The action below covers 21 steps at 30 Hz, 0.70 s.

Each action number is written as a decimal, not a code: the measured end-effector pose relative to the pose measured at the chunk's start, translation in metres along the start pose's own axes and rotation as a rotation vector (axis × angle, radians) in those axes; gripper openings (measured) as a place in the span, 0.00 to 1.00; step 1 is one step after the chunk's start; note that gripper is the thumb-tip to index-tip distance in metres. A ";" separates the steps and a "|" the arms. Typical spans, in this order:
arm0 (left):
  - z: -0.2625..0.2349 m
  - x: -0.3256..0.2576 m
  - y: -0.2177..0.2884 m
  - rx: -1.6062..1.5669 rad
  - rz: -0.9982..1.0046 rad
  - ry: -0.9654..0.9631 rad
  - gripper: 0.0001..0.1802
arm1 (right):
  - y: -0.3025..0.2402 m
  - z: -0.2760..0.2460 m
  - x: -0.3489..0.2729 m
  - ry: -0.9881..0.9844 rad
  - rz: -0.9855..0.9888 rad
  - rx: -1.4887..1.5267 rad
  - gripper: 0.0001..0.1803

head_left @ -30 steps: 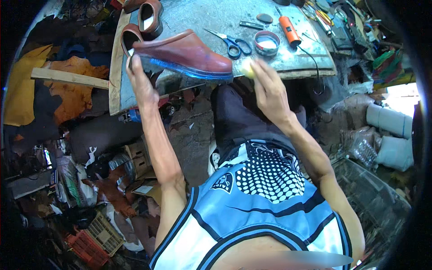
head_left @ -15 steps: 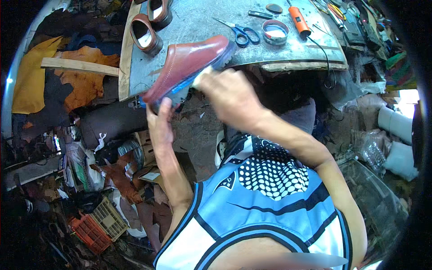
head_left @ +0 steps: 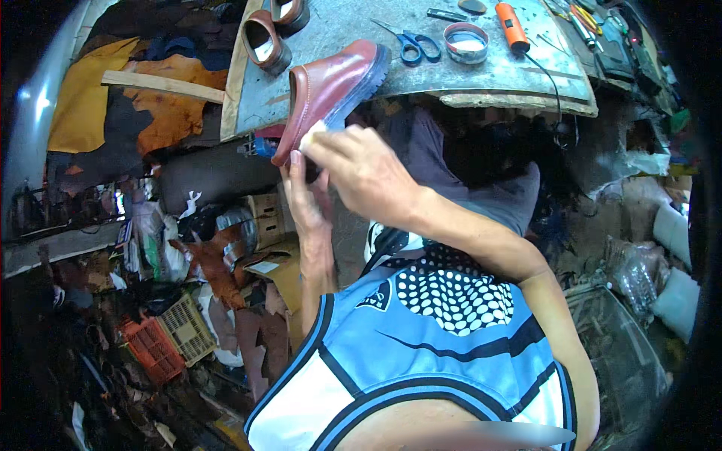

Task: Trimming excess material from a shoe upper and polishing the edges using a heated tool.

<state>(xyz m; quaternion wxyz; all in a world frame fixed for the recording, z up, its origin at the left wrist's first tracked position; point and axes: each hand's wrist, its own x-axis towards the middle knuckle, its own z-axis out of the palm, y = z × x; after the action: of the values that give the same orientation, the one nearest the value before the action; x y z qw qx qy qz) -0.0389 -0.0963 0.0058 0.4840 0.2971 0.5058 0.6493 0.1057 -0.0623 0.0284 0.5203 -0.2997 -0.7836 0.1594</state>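
Observation:
A reddish-brown leather shoe [head_left: 323, 90] with a dark, ridged sole is tilted at the bench's near edge, its rounded toe toward the upper right. My left hand [head_left: 307, 197] grips its lower, heel end from beneath, thumb up against the shoe. Pinched in my right hand [head_left: 366, 169] is a small pale pad [head_left: 313, 134], pressed to the side of the shoe just above the sole near the heel. Its material is too blurred to tell. My right fingers are partly smeared by motion.
On the metal-topped bench [head_left: 338, 30] lie blue-handled scissors [head_left: 412, 46], a round open tin [head_left: 466, 43] and an orange corded tool [head_left: 511, 27]. Two more brown shoes [head_left: 266, 43] stand at its left. Leather pieces [head_left: 177, 98] and plastic crates [head_left: 186, 329] are to the left.
My right hand has slid the pad along the sole edge from mid-shoe toward the heel. The shoe now stands more upright. The whole view has shifted a little.

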 end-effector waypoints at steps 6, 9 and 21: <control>0.017 -0.008 0.009 0.083 0.107 -0.011 0.29 | 0.096 -0.028 0.009 0.031 -0.081 -0.390 0.18; 0.029 -0.015 0.007 0.104 0.138 -0.003 0.29 | 0.087 -0.031 0.011 0.069 0.112 -0.404 0.20; 0.032 -0.021 -0.002 0.100 0.142 -0.014 0.28 | 0.104 -0.039 0.012 0.089 0.006 -0.472 0.11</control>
<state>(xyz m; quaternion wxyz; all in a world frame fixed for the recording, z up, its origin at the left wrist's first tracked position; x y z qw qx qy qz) -0.0032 -0.1045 0.0164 0.4250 0.3607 0.5120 0.6535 0.1697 0.0227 -0.0050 0.4693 -0.4221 -0.7746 -0.0399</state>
